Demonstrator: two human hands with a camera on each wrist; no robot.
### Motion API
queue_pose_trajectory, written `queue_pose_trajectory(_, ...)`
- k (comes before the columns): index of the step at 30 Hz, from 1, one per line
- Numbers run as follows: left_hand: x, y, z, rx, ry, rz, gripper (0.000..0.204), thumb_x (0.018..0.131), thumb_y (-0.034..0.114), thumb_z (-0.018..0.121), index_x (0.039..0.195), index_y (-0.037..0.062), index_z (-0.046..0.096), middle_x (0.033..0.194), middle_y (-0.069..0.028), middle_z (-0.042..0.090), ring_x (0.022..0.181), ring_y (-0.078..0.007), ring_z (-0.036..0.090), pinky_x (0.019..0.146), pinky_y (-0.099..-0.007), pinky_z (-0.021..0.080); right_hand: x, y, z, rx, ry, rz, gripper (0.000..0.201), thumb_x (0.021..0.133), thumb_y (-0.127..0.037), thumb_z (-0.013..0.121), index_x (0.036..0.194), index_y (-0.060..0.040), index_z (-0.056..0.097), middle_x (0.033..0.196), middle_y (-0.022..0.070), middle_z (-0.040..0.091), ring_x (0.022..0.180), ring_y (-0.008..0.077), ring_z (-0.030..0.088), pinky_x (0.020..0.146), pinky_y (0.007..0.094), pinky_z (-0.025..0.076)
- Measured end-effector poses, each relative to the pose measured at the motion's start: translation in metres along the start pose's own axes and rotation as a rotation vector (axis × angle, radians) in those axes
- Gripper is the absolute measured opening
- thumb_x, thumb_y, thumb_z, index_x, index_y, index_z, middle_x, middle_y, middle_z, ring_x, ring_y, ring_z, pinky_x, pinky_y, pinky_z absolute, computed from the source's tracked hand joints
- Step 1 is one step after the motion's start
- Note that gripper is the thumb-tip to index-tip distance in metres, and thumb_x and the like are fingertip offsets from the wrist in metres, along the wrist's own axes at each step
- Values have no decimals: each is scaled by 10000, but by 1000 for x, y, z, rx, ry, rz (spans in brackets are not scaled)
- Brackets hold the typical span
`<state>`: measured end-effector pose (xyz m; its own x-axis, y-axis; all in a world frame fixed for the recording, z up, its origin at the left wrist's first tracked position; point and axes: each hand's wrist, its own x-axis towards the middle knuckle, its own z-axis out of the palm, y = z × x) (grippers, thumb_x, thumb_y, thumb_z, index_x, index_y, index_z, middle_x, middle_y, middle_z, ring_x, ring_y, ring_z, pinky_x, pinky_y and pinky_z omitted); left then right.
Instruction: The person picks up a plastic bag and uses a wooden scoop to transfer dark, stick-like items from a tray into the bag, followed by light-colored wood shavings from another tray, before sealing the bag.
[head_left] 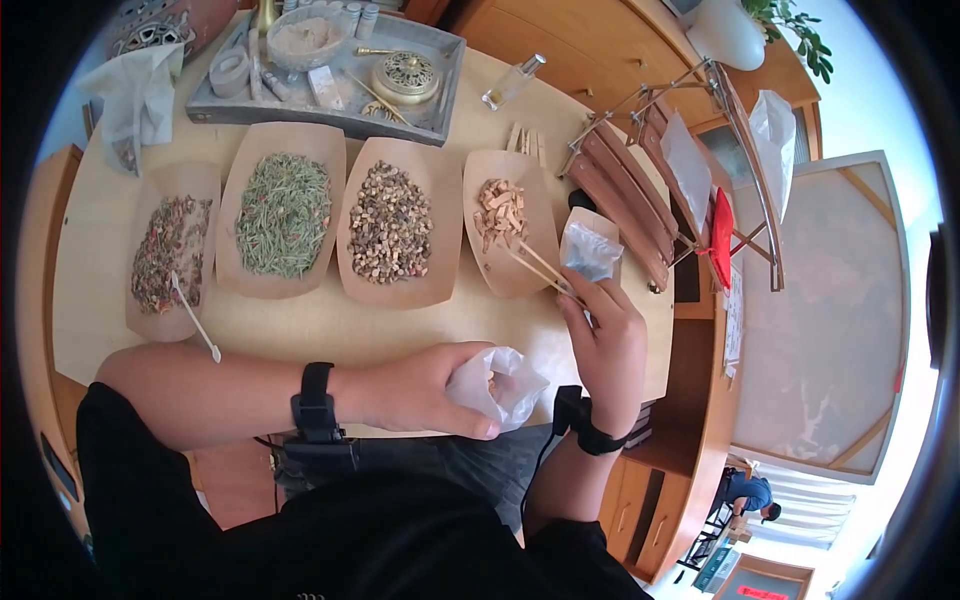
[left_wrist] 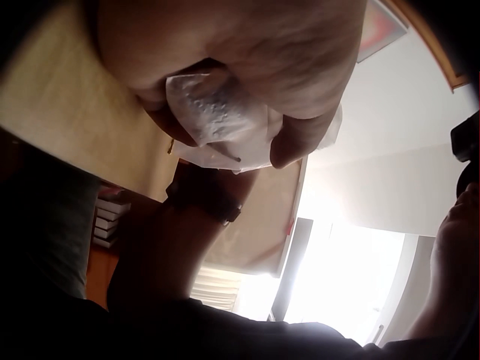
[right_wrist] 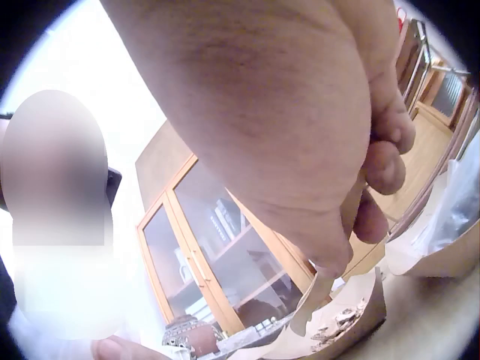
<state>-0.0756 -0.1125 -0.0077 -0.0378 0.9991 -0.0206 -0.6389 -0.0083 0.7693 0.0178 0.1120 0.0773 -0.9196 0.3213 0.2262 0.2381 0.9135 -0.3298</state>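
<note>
Left fingers (head_left: 478, 427) grip a pouch (head_left: 522, 386), something already inside; right fingers (head_left: 602, 294) pinch tweezers (head_left: 545, 264), many wood chips (head_left: 501, 206) left just beyond.

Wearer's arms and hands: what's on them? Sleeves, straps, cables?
Left hand and right hand: ungloved. Left sleeve and right sleeve: black, forearms bare. Left strap and right strap: black, each with a dark boxy module. Thin black cable by the right.
</note>
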Motion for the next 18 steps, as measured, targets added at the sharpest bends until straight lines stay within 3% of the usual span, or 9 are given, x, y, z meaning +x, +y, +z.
queue_pose_trajectory(2, 1, -1, -4, 56, -40, -1, 721, 907, 235, 880, 1485, 10, 512, 1319, -60, 631, 1230, -155, 592, 1079, -343, 502, 10, -6, 1, -25, -14, 0, 250, 943, -115, 771, 1188, -72, 787, 939, 152, 707, 806, 369, 697, 698, 436, 543)
queue_pose_trajectory(9, 1, 0, -4, 14, -51, 1, 732, 911, 250, 880, 1492, 9, 507, 1321, -60, 631, 1228, -159, 594, 1081, -346, 501, 28, -10, 6, -196, -38, -94, 201, 954, -156, 751, 1141, -93, 790, 899, 115, 697, 789, 352, 690, 679, 436, 533)
queue_pose_trajectory(11, 1, 0, -1, 8, -16, 17, 536, 911, 109, 849, 1362, 44, 568, 1217, -21, 637, 1148, -122, 606, 1016, -319, 522, 28, -8, 9, -201, -46, -115, 196, 957, -157, 746, 1138, -93, 789, 891, 109, 696, 780, 349, 686, 674, 434, 531)
queue_pose_trajectory(18, 2, 1, -2, -24, -22, 24, 545, 913, 125, 853, 1370, 43, 566, 1230, -21, 630, 1147, -120, 607, 1010, -316, 525, 13, -4, 13, -89, 40, -27, 179, 958, -142, 743, 1126, -94, 785, 917, 107, 718, 794, 344, 696, 683, 436, 540)
